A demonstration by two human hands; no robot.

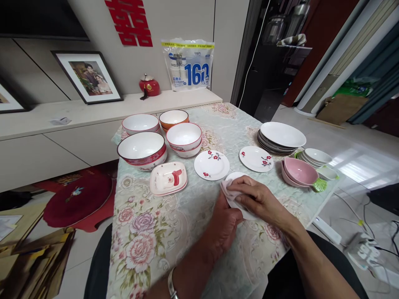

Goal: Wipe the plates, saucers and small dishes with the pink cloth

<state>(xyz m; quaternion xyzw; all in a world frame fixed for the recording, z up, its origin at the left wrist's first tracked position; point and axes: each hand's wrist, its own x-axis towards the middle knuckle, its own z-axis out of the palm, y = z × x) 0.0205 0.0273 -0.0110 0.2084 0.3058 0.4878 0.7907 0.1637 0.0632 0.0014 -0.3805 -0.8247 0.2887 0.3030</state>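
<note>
Wiping of the white plate (246,213) appeared unfinished over the tablecloth (199,209), with the left hand (227,224) gripping its rim, the right hand (254,194) pinching a pale cloth (230,191) against it, and two red-flowered plates (212,167) beyond, wiped or not indeterminable.

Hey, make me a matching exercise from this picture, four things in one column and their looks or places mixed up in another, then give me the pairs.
Column one
1. Small cloth
2. Lidded jar
3. Leaf-ended bowls
4. Squarish dish

Column two
A. Pink, at the right side of the table
B. Cream, with a partly red printed picture
C. Under the right hand, against a small plate
D. Red, on the cabinet by the wall

Pairs: 1-C, 2-D, 3-A, 4-B
</note>
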